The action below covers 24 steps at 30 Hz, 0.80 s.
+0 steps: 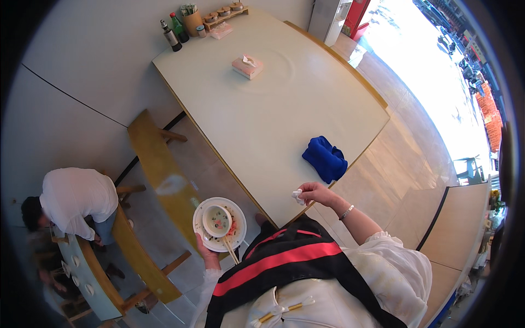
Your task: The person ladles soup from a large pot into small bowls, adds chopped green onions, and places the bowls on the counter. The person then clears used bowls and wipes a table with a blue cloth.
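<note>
My left hand (207, 251) grips the rim of a white plate (198, 219) smeared with food remains. On that plate sits a white bowl (216, 221) with some broth and scraps in it, and wooden chopsticks (231, 249) lean out over the plate's edge towards me. Over the table's near corner, my right hand (319, 194) pinches a crumpled white tissue (298, 197). Just beyond it, a folded blue cloth (325, 159) lies by the right edge of the pale table (254, 135).
A tissue pack (247, 67) lies farther up the table. Bottles (174, 33), a chopstick holder (191, 22) and condiment jars (224, 12) stand along the wall. Wooden benches (160, 164) run at left, where a person in white (80, 203) sits bent over another table (84, 283).
</note>
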Tool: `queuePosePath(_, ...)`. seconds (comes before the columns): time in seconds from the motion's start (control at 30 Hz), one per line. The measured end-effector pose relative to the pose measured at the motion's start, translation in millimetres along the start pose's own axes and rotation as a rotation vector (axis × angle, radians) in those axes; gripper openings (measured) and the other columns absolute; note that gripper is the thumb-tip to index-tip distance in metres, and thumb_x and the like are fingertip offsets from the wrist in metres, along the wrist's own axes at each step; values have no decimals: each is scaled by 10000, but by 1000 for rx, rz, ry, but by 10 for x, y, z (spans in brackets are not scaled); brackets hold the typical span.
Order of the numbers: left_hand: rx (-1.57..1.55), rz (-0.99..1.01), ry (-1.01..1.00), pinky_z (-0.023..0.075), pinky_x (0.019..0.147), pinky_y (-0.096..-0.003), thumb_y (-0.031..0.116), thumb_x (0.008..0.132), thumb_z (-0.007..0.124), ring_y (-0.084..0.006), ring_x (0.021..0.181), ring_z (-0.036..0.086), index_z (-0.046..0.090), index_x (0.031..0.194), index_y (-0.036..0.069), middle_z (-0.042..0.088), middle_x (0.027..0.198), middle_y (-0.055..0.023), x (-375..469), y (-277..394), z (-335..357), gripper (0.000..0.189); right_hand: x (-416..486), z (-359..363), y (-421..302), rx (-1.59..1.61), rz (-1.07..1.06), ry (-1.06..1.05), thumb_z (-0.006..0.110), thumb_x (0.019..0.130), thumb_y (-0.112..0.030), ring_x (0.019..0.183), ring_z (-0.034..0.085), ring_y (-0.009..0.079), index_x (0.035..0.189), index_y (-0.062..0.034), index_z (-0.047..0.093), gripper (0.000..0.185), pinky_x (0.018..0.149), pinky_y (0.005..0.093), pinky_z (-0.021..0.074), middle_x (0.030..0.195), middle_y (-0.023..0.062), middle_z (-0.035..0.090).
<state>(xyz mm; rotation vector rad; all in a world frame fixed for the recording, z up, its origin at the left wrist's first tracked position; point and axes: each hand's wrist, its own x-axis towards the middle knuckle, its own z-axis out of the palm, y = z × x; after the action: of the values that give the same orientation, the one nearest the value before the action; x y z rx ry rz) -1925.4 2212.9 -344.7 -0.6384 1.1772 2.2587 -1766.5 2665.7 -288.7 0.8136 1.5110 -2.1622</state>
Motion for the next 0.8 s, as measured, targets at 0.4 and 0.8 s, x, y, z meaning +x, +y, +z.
queuePosePath(0.4,181,122,-94,369,1102,-478,595,944,446,-322,1333,421,296,1501,101,370,1503,-136,-316,183,594,759,-646,-774,2631,203,521,895,558,864,-84,576,679,208,934,18,671,168,499,347,576,751,132,683)
queuePosePath(0.8,309,26,-262,343,1121,-480,642,926,432,-335,1338,410,274,1510,111,349,1515,-137,-541,215,957,805,131,-974,2395,427,267,1047,548,882,-102,707,716,218,1303,-21,554,429,543,338,588,983,135,698)
